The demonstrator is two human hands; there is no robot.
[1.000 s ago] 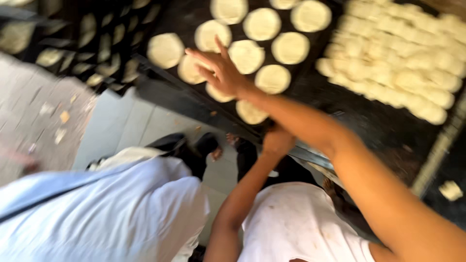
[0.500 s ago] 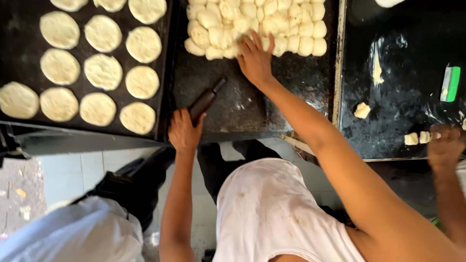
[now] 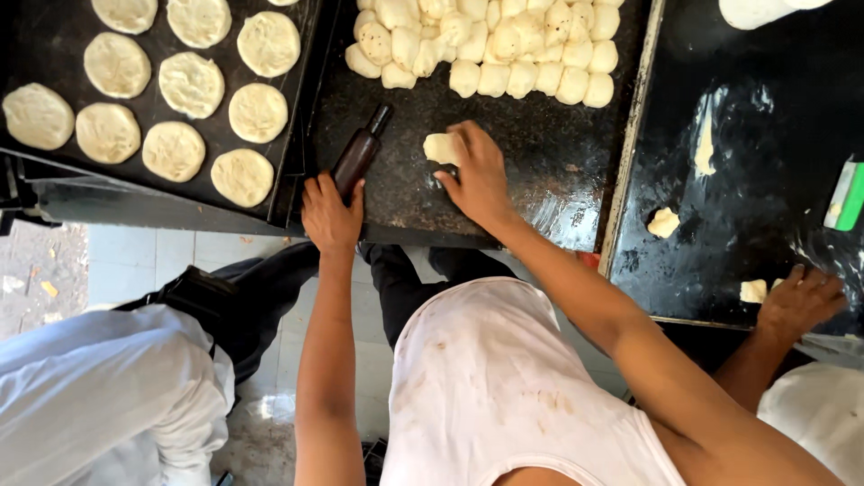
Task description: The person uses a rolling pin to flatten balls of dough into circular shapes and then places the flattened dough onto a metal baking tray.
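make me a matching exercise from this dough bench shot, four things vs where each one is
Things:
1. rolling pin
2. single dough piece
3. flattened dough rounds
4. heap of dough balls

Places:
A. on the dark tray at far left
B. under the right hand
C. piled at the top of the middle slab
D. by the left hand

Pairs: 1-D, 2-B, 3-A, 4-C

My table (image 3: 540, 193) is dark speckled stone w/ a wet sheen toward its front edge. Left of it sits a black tray (image 3: 36, 31); right of it, past a metal rim, a black greasy griddle (image 3: 774, 180). Below the table: pale tiled floor (image 3: 135, 261), daylit, w/ crumbs at far left.
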